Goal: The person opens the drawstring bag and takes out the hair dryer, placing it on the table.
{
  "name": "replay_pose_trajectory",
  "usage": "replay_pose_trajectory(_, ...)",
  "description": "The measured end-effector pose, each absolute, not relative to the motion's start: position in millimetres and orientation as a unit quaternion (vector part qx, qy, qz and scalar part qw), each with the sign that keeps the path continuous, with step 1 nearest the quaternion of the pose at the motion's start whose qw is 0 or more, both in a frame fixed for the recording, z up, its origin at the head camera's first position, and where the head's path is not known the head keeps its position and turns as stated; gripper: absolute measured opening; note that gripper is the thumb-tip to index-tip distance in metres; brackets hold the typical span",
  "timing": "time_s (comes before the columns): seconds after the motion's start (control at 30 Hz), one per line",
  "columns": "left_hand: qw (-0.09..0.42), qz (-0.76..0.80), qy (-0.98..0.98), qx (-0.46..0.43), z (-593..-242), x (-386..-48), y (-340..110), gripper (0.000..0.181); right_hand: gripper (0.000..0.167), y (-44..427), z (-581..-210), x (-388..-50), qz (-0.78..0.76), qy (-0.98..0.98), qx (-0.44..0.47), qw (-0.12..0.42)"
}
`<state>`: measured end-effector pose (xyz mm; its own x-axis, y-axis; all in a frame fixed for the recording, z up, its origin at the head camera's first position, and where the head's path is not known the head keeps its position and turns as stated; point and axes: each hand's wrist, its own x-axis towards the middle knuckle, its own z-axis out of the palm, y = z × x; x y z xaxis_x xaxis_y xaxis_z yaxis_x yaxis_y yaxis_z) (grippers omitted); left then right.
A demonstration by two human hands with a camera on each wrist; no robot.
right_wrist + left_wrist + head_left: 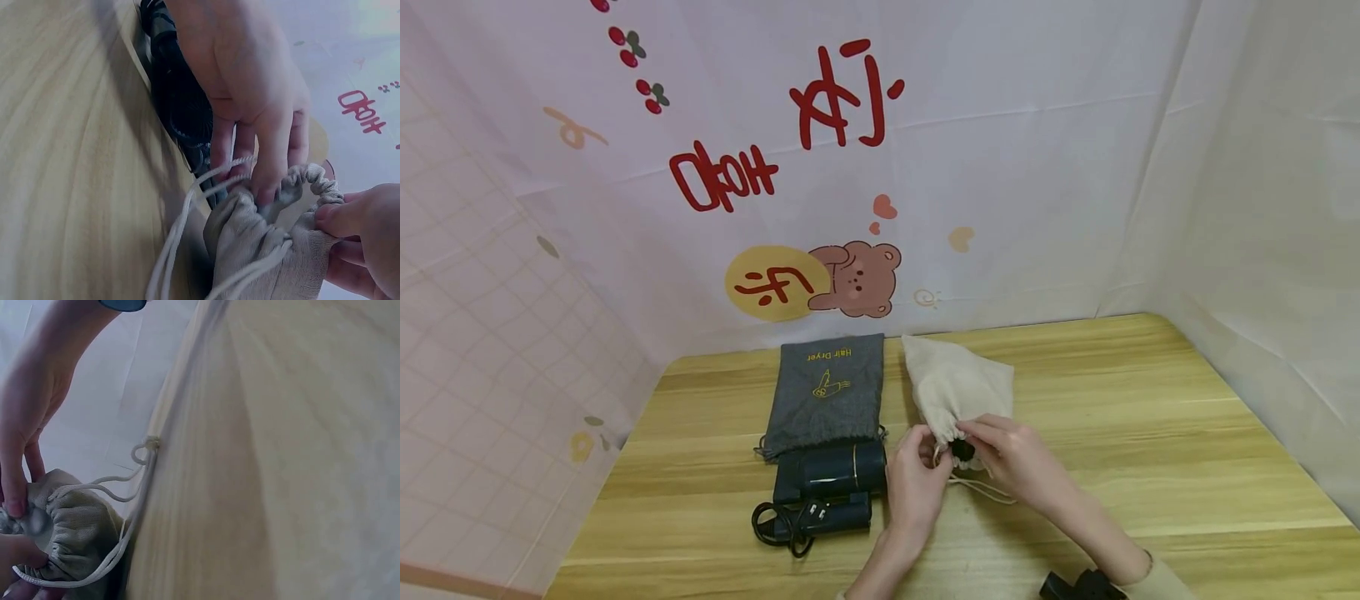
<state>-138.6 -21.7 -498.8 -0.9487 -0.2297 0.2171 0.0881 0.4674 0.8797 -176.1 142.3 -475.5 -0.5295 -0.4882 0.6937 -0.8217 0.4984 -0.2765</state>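
in the head view, the pale bag [958,379] lies on the table [1150,417] at 2 o'clock of the dryer [831,471], its gathered mouth toward 6. the left hand [917,479], at 8 o'clock of the mouth, pinches the rim between thumb and fingers; the right hand [1018,458], at 3, pinches it too. a white cord [981,487] trails toward 5. the grey pouch [827,408] lies at 9 o'clock of the bag.

Wood-grain table [1150,417]; white cloth backdrop [1037,183] behind, printed with red characters [877,100], bear [872,268], cherries [617,36].
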Motion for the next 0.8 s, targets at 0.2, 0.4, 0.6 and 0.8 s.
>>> replay_pose_trajectory(0.2, 0.165, -0.523, -0.835, 0.042, -497.7, -139.5, -21.9, 0.018, 0.037, 149.5, -470.9, -179.4, 0.292, -0.82, 0.394, 0.297)
replay_pose_trajectory(0.4, 0.173, -0.518, -0.836, 0.054, -495.2, -140.7, -23.9, 0.02, 0.037, 154.9, -468.9, -183.4, 0.286, -0.825, 0.383, 0.303)
replay_pose_trajectory(0.6, 0.198, -0.503, -0.841, 0.026, -493.5, -140.5, -25.9, 0.021, 0.038, 163.9, -464.9, -186.5, 0.286, -0.829, 0.356, 0.323)
replay_pose_trajectory(0.8, 0.195, -0.508, -0.838, 0.027, -493.7, -142.3, -27.5, 0.021, 0.032, 171.2, -459.6, -188.0, 0.29, -0.844, 0.318, 0.32)
